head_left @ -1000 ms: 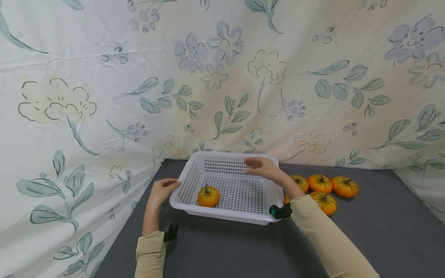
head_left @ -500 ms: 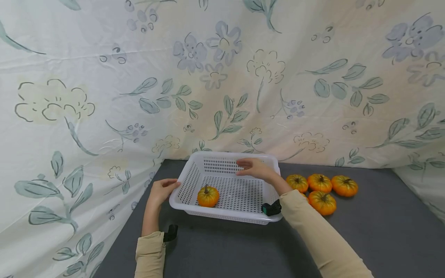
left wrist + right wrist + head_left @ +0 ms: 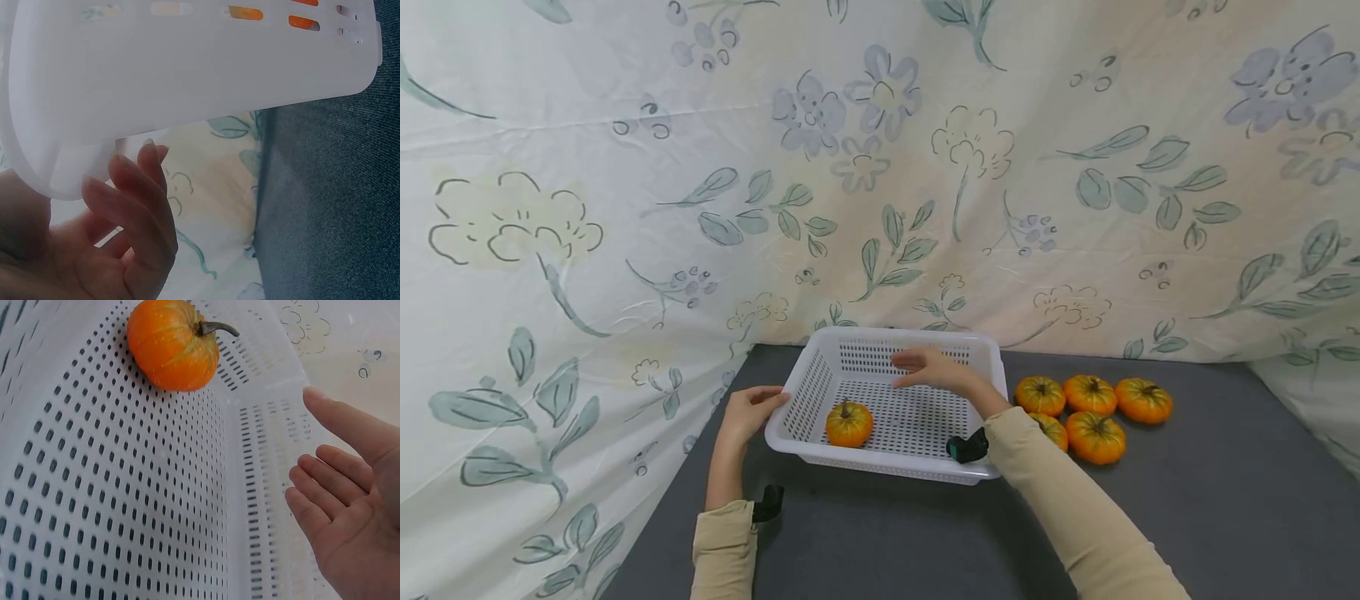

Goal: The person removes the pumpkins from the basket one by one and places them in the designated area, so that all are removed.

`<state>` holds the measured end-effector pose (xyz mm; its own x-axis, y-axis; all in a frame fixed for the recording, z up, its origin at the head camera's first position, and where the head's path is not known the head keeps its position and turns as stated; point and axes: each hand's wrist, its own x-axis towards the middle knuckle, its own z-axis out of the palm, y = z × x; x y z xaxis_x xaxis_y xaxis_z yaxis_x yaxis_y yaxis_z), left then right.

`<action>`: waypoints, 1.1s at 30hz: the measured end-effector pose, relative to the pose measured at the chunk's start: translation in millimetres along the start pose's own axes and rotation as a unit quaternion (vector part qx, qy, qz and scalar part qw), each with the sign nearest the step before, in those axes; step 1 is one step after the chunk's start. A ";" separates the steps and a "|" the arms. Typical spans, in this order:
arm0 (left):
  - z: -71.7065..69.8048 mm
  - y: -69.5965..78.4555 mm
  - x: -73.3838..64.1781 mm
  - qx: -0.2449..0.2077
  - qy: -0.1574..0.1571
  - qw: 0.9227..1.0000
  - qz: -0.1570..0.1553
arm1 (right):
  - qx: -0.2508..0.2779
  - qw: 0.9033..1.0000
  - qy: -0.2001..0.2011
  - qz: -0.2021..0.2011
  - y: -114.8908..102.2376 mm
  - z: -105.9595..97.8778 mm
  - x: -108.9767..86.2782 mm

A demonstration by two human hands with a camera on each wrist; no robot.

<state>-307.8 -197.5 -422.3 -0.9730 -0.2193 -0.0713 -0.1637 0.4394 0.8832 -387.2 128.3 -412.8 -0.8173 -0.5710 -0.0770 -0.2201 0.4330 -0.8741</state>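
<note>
A white perforated plastic basket (image 3: 880, 462) stands on the dark table, with one small orange pumpkin (image 3: 848, 425) in its left part. My left hand (image 3: 751, 412) grips the basket's left rim; in the left wrist view its fingers (image 3: 140, 206) curl beneath the rim, and the thumb is over it. My right hand (image 3: 934, 372) hovers over the middle of the basket, fingers extended and holding nothing. From the right wrist, the palm (image 3: 356, 544) faces the basket's inside, apart from the pumpkin (image 3: 175, 347).
Several more orange pumpkins (image 3: 1096, 437) sit close together on the table to the right of the basket, one partly covered by the right sleeve (image 3: 1060, 492). A floral cloth (image 3: 880, 208) hangs behind the table and along its left side.
My right hand has moved leftward over the basket, baring more of the pumpkins on the right. The left hand, the basket and the pumpkin inside have stayed in place.
</note>
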 end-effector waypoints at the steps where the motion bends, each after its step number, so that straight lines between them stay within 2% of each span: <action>1: 0.0 0.3 -0.1 0.002 -0.001 1.000 0.001 | 0.003 1.000 -0.004 0.002 -0.6 1.2 0.7; 14: -0.1 -0.5 -0.2 0.002 -0.003 1.000 0.007 | 0.028 0.996 -0.082 0.027 -4.1 15.8 12.5; 23: 0.5 -0.5 0.8 -0.003 -0.002 1.000 0.005 | 0.016 0.994 -0.109 0.026 -7.8 23.6 19.1; 33: 1.2 -0.5 2.3 0.001 0.001 1.000 0.002 | 0.036 0.984 -0.174 0.029 -11.4 31.2 24.6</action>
<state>-310.1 -197.2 -423.4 -0.9734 -0.2187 -0.0679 -0.1609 0.4423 0.8823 -388.2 87.7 -419.7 -0.5929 -0.7562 -0.2767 -0.1299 0.4290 -0.8939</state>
